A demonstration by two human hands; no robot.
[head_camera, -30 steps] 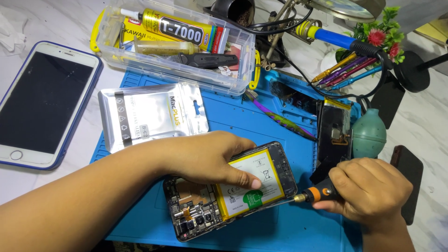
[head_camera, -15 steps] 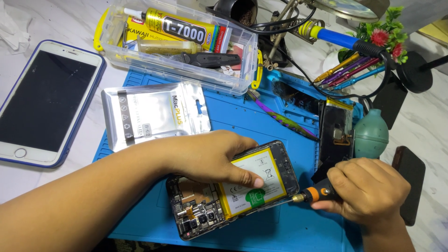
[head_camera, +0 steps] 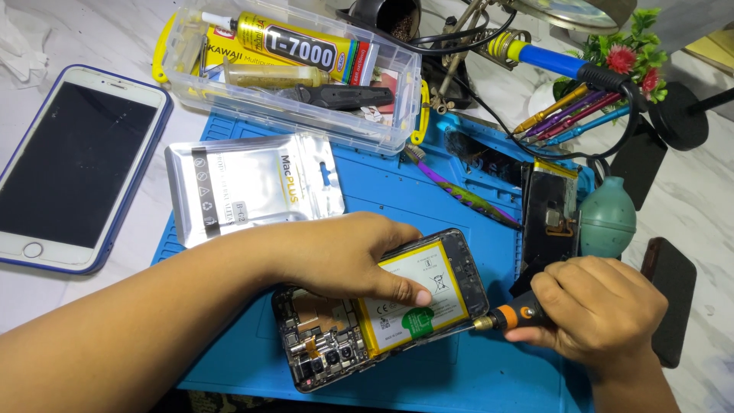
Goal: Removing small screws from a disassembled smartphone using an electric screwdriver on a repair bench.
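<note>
Head view showed the right hand [head_camera: 600, 310] gripping a screwdriver [head_camera: 514, 317] — tip pointing left at the opened phone [head_camera: 382, 310] — which the left hand [head_camera: 348, 256] pinned flat.

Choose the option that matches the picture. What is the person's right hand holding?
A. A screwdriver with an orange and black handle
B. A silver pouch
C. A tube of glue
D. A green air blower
A: the right hand grips the screwdriver, its tip at the lower edge of the opened phone, which the left hand presses down.
</note>
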